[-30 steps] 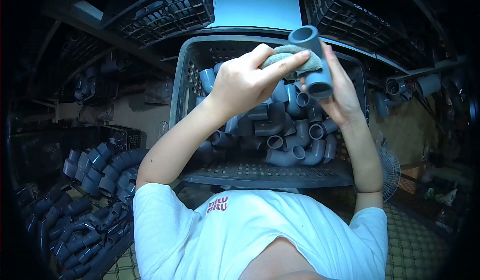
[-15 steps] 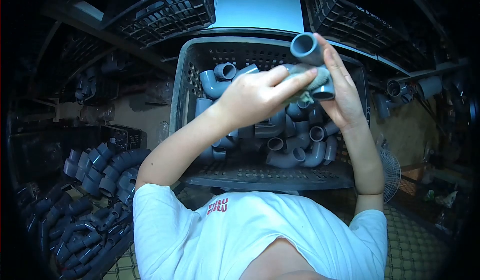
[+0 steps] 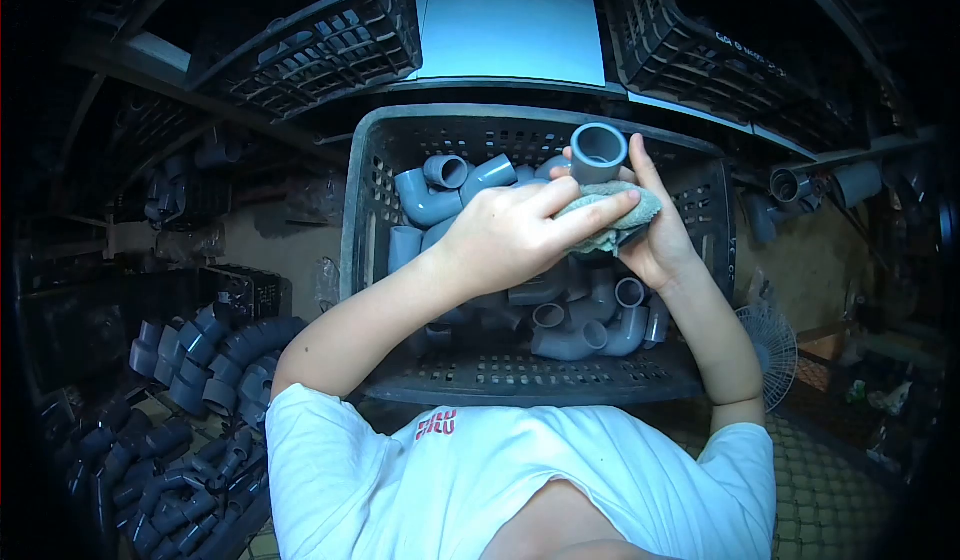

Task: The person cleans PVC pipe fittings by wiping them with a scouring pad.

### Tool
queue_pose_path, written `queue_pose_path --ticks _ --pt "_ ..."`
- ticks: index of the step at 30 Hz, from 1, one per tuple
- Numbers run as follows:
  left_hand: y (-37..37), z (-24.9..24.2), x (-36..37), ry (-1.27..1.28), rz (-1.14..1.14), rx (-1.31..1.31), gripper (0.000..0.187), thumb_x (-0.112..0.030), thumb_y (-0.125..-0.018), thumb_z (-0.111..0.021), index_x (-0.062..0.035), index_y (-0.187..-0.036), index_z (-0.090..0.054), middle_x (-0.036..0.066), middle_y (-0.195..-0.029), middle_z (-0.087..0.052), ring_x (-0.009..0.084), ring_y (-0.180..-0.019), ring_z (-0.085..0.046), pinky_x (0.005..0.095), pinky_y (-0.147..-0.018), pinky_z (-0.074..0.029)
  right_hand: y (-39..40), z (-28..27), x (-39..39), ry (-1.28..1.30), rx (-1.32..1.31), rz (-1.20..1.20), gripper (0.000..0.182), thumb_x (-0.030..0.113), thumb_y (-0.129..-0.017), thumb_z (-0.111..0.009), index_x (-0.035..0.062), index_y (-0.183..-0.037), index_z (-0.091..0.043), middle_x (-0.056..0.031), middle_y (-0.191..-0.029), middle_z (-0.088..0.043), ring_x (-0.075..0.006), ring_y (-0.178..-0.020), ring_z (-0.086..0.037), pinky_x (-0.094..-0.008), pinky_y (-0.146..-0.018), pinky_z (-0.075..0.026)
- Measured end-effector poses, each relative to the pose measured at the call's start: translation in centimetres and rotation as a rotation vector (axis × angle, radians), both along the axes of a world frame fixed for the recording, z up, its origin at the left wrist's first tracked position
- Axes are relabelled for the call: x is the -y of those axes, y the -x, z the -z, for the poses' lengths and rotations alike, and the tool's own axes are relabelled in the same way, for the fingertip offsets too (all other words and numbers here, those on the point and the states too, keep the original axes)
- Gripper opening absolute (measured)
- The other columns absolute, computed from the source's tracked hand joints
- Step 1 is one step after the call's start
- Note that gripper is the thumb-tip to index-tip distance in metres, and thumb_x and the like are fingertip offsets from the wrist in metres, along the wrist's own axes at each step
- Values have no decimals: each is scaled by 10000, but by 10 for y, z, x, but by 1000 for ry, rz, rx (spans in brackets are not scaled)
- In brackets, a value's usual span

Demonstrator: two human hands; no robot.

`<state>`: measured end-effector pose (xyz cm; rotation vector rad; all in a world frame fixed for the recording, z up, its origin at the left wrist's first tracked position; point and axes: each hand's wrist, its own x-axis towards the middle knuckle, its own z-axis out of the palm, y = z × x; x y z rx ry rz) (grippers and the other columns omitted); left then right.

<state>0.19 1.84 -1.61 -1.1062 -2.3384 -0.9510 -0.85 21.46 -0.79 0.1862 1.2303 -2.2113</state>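
Note:
Over a black plastic crate, both of my hands work on one grey pipe elbow. My right hand grips the elbow from the right side, with its fingers behind it. One round open end of the elbow faces up toward me. My left hand is closed on a pale green cloth and presses it against the elbow. The cloth and fingers cover the elbow's lower part. Below, more grey pipe elbows lie loosely heaped in the crate.
Many grey fittings are piled at the lower left. Black crates stand at the back left and another crate at the back right. A white panel lies between them. At the right is a fan.
Both hands have come lower in view with the elbow, which has turned so its open end faces up more. Its other end is now hidden by the cloth.

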Motion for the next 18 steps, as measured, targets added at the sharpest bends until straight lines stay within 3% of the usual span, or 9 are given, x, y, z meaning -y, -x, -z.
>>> queue_pose_path --ticks 4,7,8,12,14,15,18 --pt "11 6 6 80 -40 -20 720 -60 -726 -754 -269 -1400 -612 30 -766 -547 204 -622 -618 354 -528 -528 14 -2 -7 -61 -38 156 607 580 -1044 -396 68 -1331 -546 -131 -1210 -648 -223 -1116 -671 -375 -943 -589" --pt "18 13 3 85 -43 -31 741 -65 -723 -762 -274 -1414 -596 28 -755 -534 196 -615 -614 349 -531 -535 20 6 -7 6 1 177 589 573 -1048 -396 79 -1330 -549 -118 -1227 -635 -205 -1131 -659 -373 -952 -579" --pt "21 15 2 99 -62 -26 753 -69 -719 -768 -275 -1421 -588 30 -761 -540 195 -612 -613 346 -533 -540 17 6 -4 -135 19 175 569 563 -1052 -398 92 -1335 -543 -108 -1241 -624 -190 -1137 -649 -370 -957 -571" --pt "19 15 -4 74 -85 -39 784 -77 -707 -780 -265 -1438 -568 32 -769 -554 190 -594 -608 343 -534 -550 19 21 -4 -174 60 91 663 625 -1041 -351 100 -1421 -491 -93 -1311 -605 -203 -1186 -623 -384 -984 -552" --pt "16 12 -4 46 -93 -50 776 -75 -708 -779 -255 -1434 -574 31 -760 -553 189 -588 -606 347 -530 -545 22 21 -10 -61 10 50 804 738 -971 -373 76 -1409 -497 -106 -1298 -613 -206 -1188 -624 -383 -994 -551" --pt "11 13 -3 53 -98 -52 759 -73 -711 -776 -241 -1425 -582 33 -746 -547 195 -586 -608 350 -528 -540 21 15 -12 -72 -70 68 833 775 -921 -448 47 -1317 -530 -109 -1182 -629 -177 -1127 -656 -354 -934 -578" --pt "8 10 -4 73 -102 -74 725 -66 -719 -767 -217 -1408 -599 42 -728 -545 211 -592 -617 357 -525 -530 21 10 -11 -188 -123 189 849 790 -898 -472 52 -1315 -534 -102 -1185 -626 -193 -1121 -659 -354 -910 -592"
